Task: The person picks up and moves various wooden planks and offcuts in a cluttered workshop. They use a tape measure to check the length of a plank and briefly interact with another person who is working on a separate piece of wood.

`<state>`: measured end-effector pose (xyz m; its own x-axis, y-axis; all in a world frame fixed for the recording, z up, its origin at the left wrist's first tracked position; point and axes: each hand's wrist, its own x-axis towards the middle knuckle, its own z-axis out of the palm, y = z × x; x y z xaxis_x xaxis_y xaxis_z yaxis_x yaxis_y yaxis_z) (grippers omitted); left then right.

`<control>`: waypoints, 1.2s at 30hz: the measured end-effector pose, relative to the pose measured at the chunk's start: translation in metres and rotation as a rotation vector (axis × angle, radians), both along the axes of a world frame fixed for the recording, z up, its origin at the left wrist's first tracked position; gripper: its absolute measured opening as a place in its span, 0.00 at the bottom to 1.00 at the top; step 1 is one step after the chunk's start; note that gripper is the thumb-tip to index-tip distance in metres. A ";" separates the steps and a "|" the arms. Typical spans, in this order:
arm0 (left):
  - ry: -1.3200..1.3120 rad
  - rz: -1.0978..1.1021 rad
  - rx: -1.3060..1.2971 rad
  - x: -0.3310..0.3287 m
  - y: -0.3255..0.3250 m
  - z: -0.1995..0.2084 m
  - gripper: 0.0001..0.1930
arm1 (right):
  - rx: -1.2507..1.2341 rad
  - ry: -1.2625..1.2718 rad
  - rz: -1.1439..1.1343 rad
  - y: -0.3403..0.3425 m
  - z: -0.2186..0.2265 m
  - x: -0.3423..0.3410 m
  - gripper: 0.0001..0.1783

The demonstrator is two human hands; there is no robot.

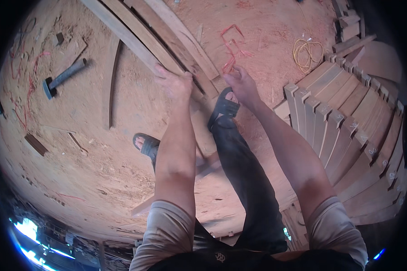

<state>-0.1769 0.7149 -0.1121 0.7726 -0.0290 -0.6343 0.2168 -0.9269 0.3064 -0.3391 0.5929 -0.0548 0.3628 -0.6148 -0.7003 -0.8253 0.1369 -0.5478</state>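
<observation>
Gripping wooden planks (140, 34), pinching red cord (233, 58)

At upper centre, holding the planks near one end, with left hand (174, 81) curled around; just right, pinching the cord with right hand (243, 86). Further outward: hammer (63, 79) at upper left, stacked boards (343, 135) at right.

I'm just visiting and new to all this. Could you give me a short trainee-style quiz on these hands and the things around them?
1. What colour is the cord at the fingertips of the right hand?

2. True or false: the left hand is at the ends of wooden strips.

3. Where does the hammer lie?
a) On the stacked boards
b) On the ground, left of the left hand
c) Between the feet

Key: 1. Red; 2. True; 3. b
</observation>
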 end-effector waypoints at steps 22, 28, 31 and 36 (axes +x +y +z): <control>0.010 0.043 0.129 -0.048 0.563 -0.011 0.63 | -0.624 0.400 0.618 -0.005 -0.088 0.134 0.68; 0.050 0.013 0.225 -0.026 0.545 -0.007 0.66 | -0.645 0.334 0.649 -0.044 -0.084 0.112 0.70; -0.183 -0.044 0.053 0.032 0.500 -0.004 0.70 | -0.709 0.405 0.701 -0.056 -0.081 0.143 0.73; -0.576 -0.266 -0.005 0.154 0.387 -0.029 0.66 | -0.742 0.140 0.657 -0.070 -0.100 0.256 0.80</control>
